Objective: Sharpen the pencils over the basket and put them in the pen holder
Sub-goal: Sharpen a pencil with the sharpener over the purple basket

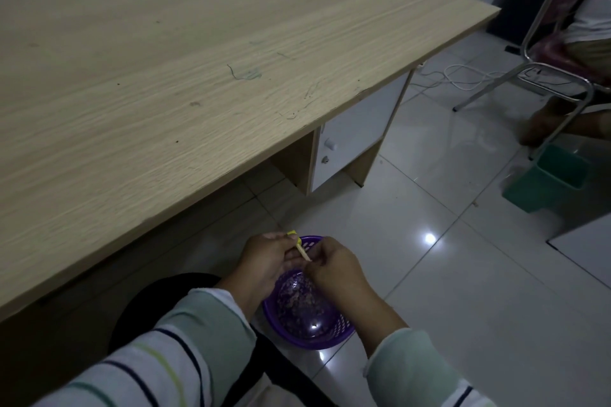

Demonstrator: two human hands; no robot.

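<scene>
A purple plastic basket point(330, 335) sits on the floor tiles below my hands, with pencil shavings inside it. Above its far rim my left hand point(264, 263) grips a short yellow pencil point(302, 249) that slants down to the right. My right hand point(334, 266) is closed around the pencil's lower tip; whatever it pinches there is hidden by the fingers, so I cannot see a sharpener. No pen holder shows in this view.
A long wooden desk point(198, 76) with a white cabinet door point(357, 135) fills the left and centre. At the right a metal chair point(545, 76) holds a seated person, with a green bin point(545, 178) and white cables point(463, 76) on the floor.
</scene>
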